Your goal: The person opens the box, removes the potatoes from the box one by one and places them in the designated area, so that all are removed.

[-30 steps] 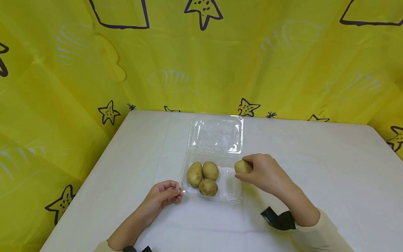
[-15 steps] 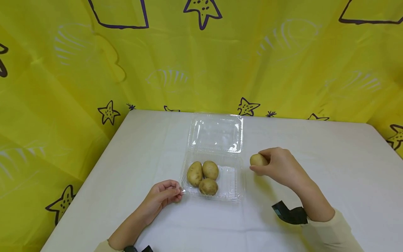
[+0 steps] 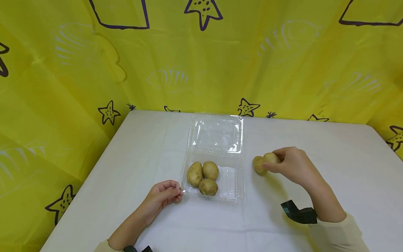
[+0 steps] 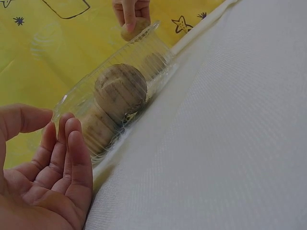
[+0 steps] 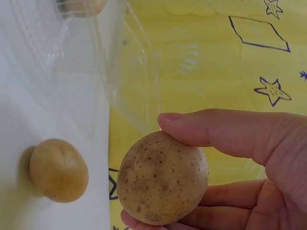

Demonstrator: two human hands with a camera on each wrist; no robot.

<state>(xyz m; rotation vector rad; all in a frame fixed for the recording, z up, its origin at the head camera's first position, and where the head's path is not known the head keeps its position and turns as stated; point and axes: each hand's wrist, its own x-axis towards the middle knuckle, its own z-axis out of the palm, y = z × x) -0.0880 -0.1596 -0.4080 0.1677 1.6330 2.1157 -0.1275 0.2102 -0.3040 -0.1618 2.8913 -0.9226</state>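
Observation:
In the head view, a clear plastic clamshell container lies on the table with its lid folded back. Inside sit an oblong potato, a rounder potato and a browner potato, grouped at its left. My left hand pinches the container's front left corner between thumb and fingers. To the container's right, my right hand holds a speckled potato between thumb and fingers, above the table. Another potato lies on the table, partly covered by the held one in the head view.
A white cloth covers the table. Behind it and at the sides hangs a yellow sheet printed with stars and fish. Each wrist wears a black strap, and the right one shows fully in the head view.
My right hand has moved right, from above the container's right edge to beyond it, with the potato in its grasp. A potato on the table has come into sight. The left hand stays put.

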